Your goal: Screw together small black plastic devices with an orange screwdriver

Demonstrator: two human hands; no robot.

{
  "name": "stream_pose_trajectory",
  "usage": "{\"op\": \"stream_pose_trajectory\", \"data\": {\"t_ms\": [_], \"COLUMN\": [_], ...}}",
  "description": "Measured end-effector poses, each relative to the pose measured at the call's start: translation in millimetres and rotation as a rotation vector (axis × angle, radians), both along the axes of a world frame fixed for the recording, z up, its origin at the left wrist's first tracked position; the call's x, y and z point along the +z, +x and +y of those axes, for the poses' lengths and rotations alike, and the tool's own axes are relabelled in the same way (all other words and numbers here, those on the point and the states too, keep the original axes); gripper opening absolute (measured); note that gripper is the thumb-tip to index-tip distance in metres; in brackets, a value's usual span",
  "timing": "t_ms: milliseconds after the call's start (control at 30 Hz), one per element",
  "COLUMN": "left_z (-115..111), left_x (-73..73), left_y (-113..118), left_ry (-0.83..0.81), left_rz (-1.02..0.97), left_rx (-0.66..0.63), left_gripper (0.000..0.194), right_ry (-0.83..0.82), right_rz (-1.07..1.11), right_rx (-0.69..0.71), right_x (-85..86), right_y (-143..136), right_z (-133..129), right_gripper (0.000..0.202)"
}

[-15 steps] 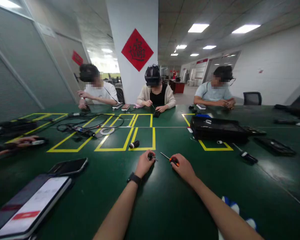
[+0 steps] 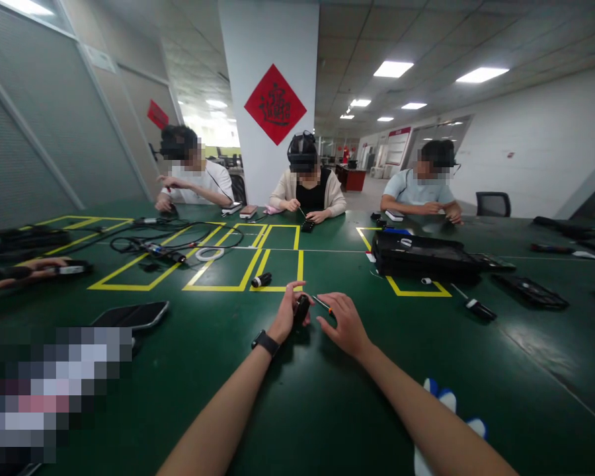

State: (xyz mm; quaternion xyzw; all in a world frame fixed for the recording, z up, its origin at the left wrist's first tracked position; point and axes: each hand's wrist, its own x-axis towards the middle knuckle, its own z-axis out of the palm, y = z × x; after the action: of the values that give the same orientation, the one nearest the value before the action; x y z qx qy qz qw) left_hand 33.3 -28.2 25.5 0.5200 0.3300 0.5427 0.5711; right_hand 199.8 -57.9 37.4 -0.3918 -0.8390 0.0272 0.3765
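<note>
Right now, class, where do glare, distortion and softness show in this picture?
Head view: glare whitens the green table at right; head view: the grey partition at left slants, likely from lens distortion; head view: the dark piece in the left hand looks soft, its fine details lost.

We've got a dark green table [image 2: 307,410] with bright yellow tape outlines [image 2: 215,288], a black part [image 2: 302,309] and a screwdriver [image 2: 330,311] showing a bit of orange. Our glove [image 2: 446,400] is blue and white, and our diamond poster [image 2: 265,99]'s red with black lettering.
</note>
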Motion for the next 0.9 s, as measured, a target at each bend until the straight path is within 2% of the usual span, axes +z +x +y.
{"op": "stream_pose_trajectory", "data": {"t_ms": [100, 200, 367, 433, 500, 600, 667, 733, 800, 900], "left_z": [-9.5, -16.5, -16.4, -11.3, -4.1, 6.8, 11.2, 12.6, 12.0, 10.1], "left_x": [6.3, 8.6, 5.8, 4.0, 0.8, -8.8, -17.0, -23.9, -27.2, -26.2], "left_y": [9.5, 17.9, 24.4, 19.2, 9.4, -5.4, -9.7, -9.1, -7.0, -7.1], "left_ry": [0.004, 0.040, 0.108, 0.169, 0.273, 0.350, 0.312, 0.335, 0.395, 0.399], "left_rz": [0.022, 0.064, 0.114, 0.212, 0.378, 0.760, 1.005, 1.173, 1.251, 1.256], "left_rx": [-0.098, -0.076, -0.035, 0.052, 0.225, 0.488, 0.604, 0.593, 0.522, 0.459], "left_gripper": [0.055, 0.053, 0.053, 0.051, 0.045, 0.035, 0.034, 0.036, 0.039, 0.041], "right_ry": [-0.001, -0.043, -0.144, -0.172, -0.178, -0.177, -0.187, -0.211, -0.273, -0.489], "right_rz": [0.033, 0.108, 0.300, 0.411, 0.558, 0.801, 0.970, 1.113, 1.171, 1.078], "right_rx": [0.099, 0.165, 0.180, 0.132, 0.046, -0.072, -0.150, -0.237, -0.305, -0.448], "right_x": [-0.5, -3.6, -9.2, -11.1, -12.3, -13.2, -14.3, -17.0, -21.1, -26.4], "right_y": [-6.7, -10.1, -10.8, -9.1, -5.4, 3.5, 10.5, 17.4, 24.1, 38.0], "right_z": [-3.3, -4.0, -1.3, 1.7, 6.1, 14.9, 22.1, 30.1, 39.1, 53.4], "right_gripper": [0.045, 0.047, 0.042, 0.038, 0.034, 0.036, 0.041, 0.044, 0.045, 0.044]}}
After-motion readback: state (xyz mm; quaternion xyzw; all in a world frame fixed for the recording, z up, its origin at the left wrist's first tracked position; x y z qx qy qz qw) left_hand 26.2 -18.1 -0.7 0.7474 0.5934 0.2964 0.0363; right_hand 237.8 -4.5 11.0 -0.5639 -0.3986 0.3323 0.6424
